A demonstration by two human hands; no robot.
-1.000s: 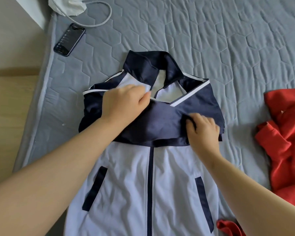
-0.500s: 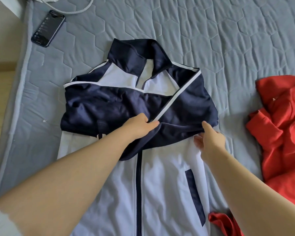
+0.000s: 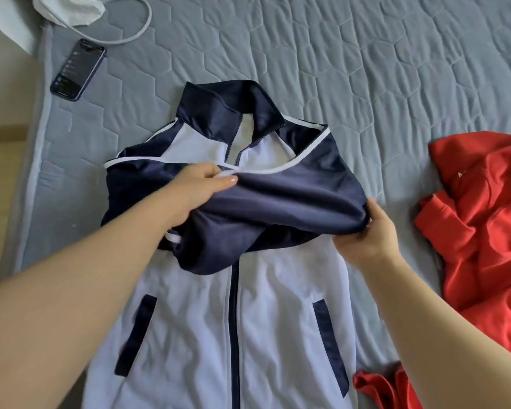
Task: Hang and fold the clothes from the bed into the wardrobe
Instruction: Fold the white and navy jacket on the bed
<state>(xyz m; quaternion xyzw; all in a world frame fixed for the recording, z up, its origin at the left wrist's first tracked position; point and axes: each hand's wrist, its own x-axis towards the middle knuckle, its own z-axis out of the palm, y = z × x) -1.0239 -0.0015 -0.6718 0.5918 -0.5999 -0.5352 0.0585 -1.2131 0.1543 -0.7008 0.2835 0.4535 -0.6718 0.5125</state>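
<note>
Early days: left grip (image 3: pixel 202 188) and right grip (image 3: pixel 366 231) both pinch the sleeve (image 3: pixel 292 202) folded across the jacket (image 3: pixel 263 320), seemingly mid-fold; red clothes (image 3: pixel 484 225) wait on the bed (image 3: pixel 381 69).

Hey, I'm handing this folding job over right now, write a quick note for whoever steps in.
The white and navy zip-up track jacket lies front-up on the grey quilted mattress; a red crumpled garment lies to its right.
Left hand: pinches the navy sleeves at the chest.
Right hand: grips the same navy fabric at the right edge.
Done: sleeves folded across the chest.
Left: fold the body, then the red garment, both into the wardrobe.
</note>
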